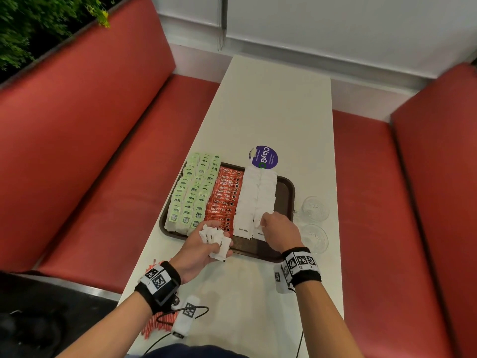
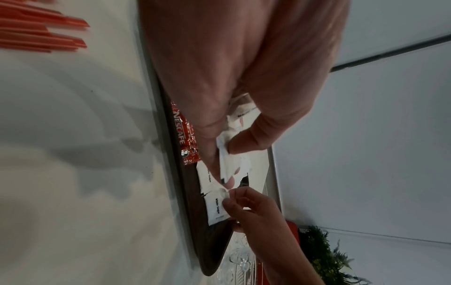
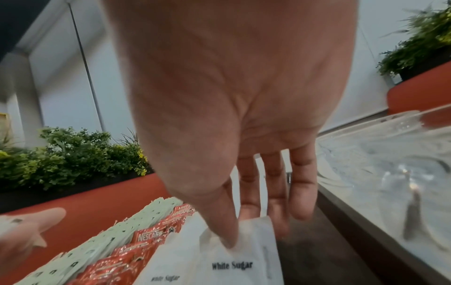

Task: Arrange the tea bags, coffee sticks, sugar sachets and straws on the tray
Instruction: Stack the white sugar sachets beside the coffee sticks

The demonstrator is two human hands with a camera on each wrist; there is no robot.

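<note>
On the white desk (image 1: 271,107) a dark brown tray (image 1: 285,192) holds rows of green tea bags (image 1: 192,192), red coffee sticks (image 1: 224,197) printed "NESCAFE", and white sugar sachets (image 1: 254,195) marked "White Sugar". The left hand (image 1: 204,244) grips a loose bunch of sachets (image 1: 215,240) over the tray's near edge. The right hand (image 1: 277,229) pinches the nearest sachet (image 3: 240,256) in the right-hand row. Red straws (image 2: 44,35) lie on the desk near the left wrist. A round purple sticker (image 1: 263,156) beyond the tray reads "ClayGo".
</note>
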